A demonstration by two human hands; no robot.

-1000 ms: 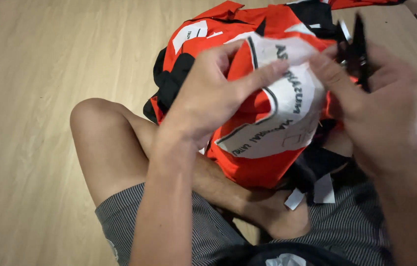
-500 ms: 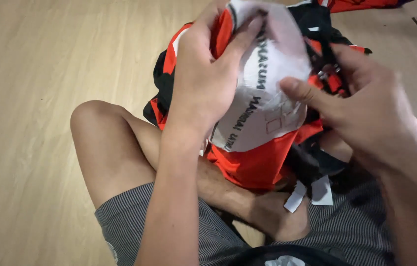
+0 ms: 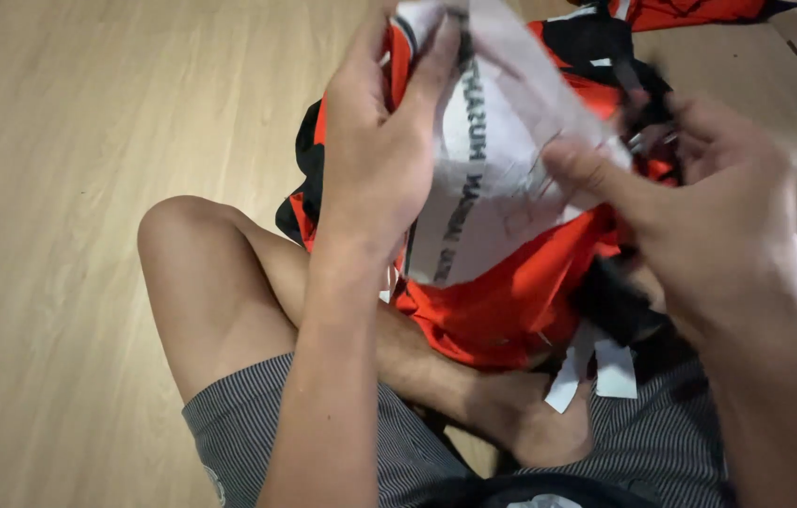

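An orange, black and white garment (image 3: 521,301) hangs in front of me over my crossed legs. A white panel (image 3: 502,179) with dark lettering faces me in its middle. My left hand (image 3: 380,150) grips the garment's left side, fingers curled over the white panel's upper edge. My right hand (image 3: 709,207) pinches the panel's right edge between thumb and fingers, partly blurred. Small white tags (image 3: 596,367) dangle below the garment. What lies behind the cloth is hidden.
I sit on a light wooden floor (image 3: 88,188). My bare left knee (image 3: 182,235) and foot (image 3: 530,423) are below the garment, grey striped shorts (image 3: 257,433) at the bottom. More orange cloth (image 3: 681,11) lies at the top right.
Both hands have lifted the garment higher and turned it, so the white panel stands more upright. My left hand rose toward the top edge; my right hand shifted to the panel's right edge.
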